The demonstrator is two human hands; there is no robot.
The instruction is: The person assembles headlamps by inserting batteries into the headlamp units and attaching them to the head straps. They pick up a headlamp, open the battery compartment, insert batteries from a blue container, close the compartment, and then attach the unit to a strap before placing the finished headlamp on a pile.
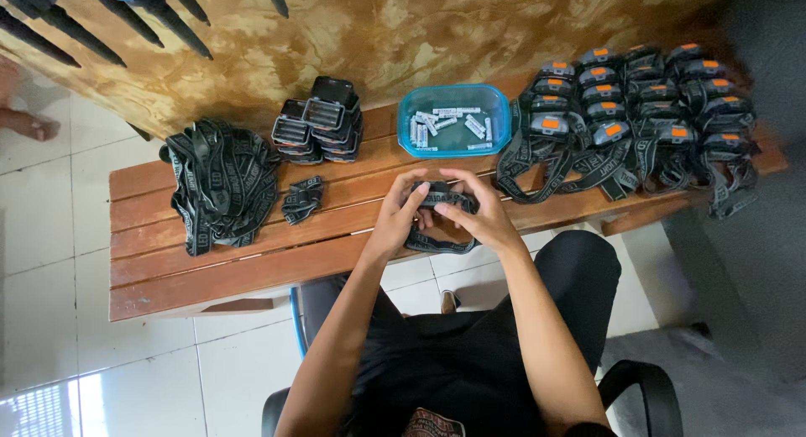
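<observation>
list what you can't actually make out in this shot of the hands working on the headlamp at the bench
- Headlamp, head view: its lamp body is covered by the left hand and right hand; only the strap shows.
- Batteries in the blue tray: too small to count or tell their type.
- Dark prongs at the top left: cut off by the frame edge, so what they belong to is unclear.
- Stack of black lamp bodies: the lower ones are hidden by those on top.

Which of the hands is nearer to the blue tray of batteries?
Right. The right hand sits just below the blue tray, almost under its near edge. The left hand is further to the tray's left. Both hold a black headlamp strap.
</observation>
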